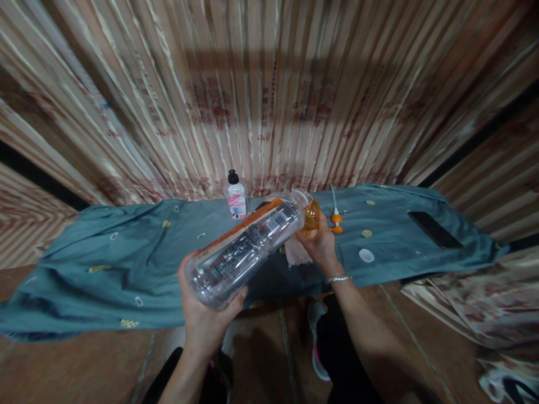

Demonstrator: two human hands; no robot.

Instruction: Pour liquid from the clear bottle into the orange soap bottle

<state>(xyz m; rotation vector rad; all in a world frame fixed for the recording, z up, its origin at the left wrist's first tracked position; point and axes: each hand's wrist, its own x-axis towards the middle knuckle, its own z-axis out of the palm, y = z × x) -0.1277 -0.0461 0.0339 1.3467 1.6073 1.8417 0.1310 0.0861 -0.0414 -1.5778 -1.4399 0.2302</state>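
My left hand (210,320) is wrapped round the base of a large clear plastic bottle (248,247) with an orange-edged label. This bottle lies tilted in the air, its neck end slanting up to the right. My right hand (320,244) grips a small bottle of amber colour (310,217). The large bottle's mouth meets the small bottle's top; I cannot tell whether liquid is flowing. An orange pump head with a pale tube (336,220) lies just right of my right hand. Below it is a round white cap (366,255). A pale, frayed cloth or tissue (297,252) lies beneath the bottles.
A green patterned cloth (138,247) covers the long surface before me. A clear bottle with a black cap and pink label (236,199) stands at the back. On the right lies a dark phone (434,229). Striped curtains (269,101) hang behind and at both sides.
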